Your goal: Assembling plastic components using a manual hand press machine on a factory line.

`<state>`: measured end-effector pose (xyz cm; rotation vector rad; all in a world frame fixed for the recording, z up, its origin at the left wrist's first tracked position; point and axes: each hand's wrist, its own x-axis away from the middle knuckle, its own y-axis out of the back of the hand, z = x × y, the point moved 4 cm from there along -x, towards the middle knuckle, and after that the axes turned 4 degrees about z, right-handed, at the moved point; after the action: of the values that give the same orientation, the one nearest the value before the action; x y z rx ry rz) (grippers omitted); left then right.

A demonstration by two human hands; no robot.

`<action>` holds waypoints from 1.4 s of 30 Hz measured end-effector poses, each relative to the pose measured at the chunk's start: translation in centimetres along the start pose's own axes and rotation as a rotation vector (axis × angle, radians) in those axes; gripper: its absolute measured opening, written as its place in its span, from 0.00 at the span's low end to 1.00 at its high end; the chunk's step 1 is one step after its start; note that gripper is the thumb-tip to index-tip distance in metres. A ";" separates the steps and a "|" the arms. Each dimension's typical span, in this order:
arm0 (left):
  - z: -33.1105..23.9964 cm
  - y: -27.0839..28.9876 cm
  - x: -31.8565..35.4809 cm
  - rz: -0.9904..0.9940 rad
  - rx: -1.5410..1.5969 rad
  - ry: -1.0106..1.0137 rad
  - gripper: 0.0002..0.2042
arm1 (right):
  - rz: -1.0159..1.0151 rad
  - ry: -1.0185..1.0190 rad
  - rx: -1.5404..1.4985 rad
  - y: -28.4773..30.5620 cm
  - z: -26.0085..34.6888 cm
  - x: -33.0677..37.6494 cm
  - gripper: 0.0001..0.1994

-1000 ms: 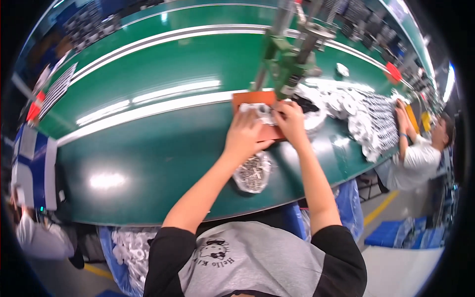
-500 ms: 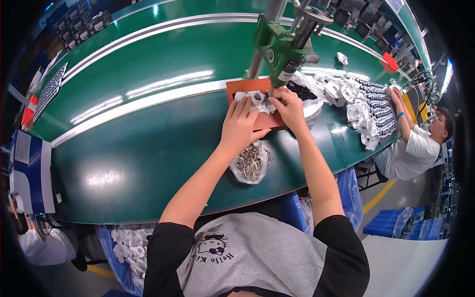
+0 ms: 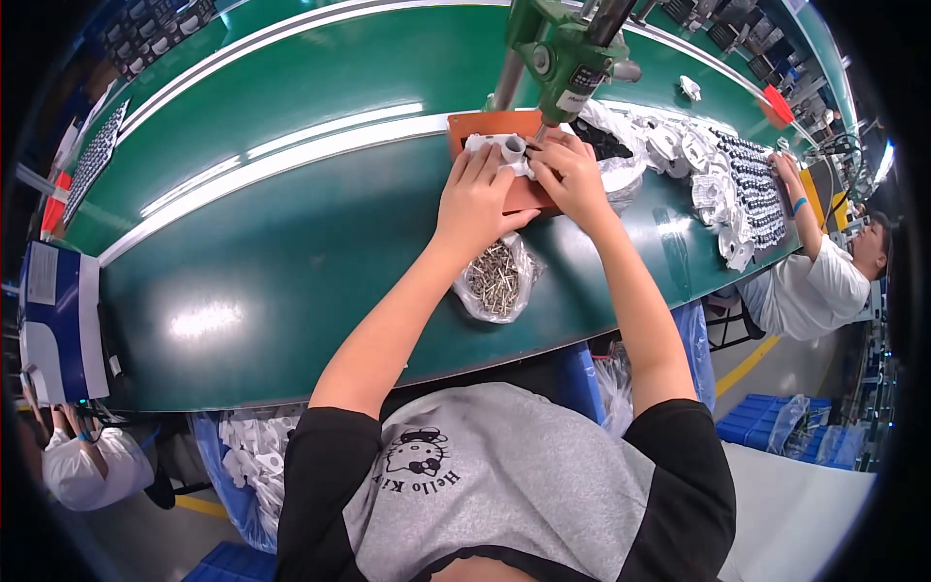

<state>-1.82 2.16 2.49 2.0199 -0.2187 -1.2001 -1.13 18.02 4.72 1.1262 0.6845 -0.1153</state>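
Observation:
A white plastic part [image 3: 511, 148] with a round upright collar lies on the orange base [image 3: 477, 123] of a green bench press [image 3: 565, 70]. Across the part's left side rest the fingers of my left hand [image 3: 477, 197], holding it against the base, with the thumb out over the front edge. Beside the collar, right under the press's tip, the fingers of my right hand [image 3: 574, 177] are pinched together. Whatever they hold is hidden. In front of the base, near my left wrist, sits an open clear bag of metal screws [image 3: 495, 281].
A bag of black pieces [image 3: 601, 141] stands right of the press, beside a pile of white parts [image 3: 713, 194] and rows of dark-and-white pieces [image 3: 754, 184]. A co-worker [image 3: 819, 281] sits at the right. Below the bench edge is a blue bin of white parts [image 3: 257, 466].
The view has shifted, so bench and hands sit higher in the picture. Both hands stay at the white part, the right fingers still pinched under the press's tip.

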 end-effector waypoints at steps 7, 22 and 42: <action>0.0 -0.1 0.2 -0.008 0.023 0.008 0.28 | -0.176 -0.022 0.060 2.4 5.0 3.4 0.06; 0.1 -0.1 0.0 0.055 0.012 0.038 0.27 | 0.311 0.036 -0.055 -1.1 10.7 5.7 0.08; -0.6 -0.4 -0.3 0.115 -0.004 0.030 0.29 | 0.371 -0.152 -0.292 0.7 8.8 4.9 0.06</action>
<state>-1.58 2.87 2.56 1.9928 -0.3132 -1.0973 6.96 11.99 4.70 0.9338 0.3350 0.2075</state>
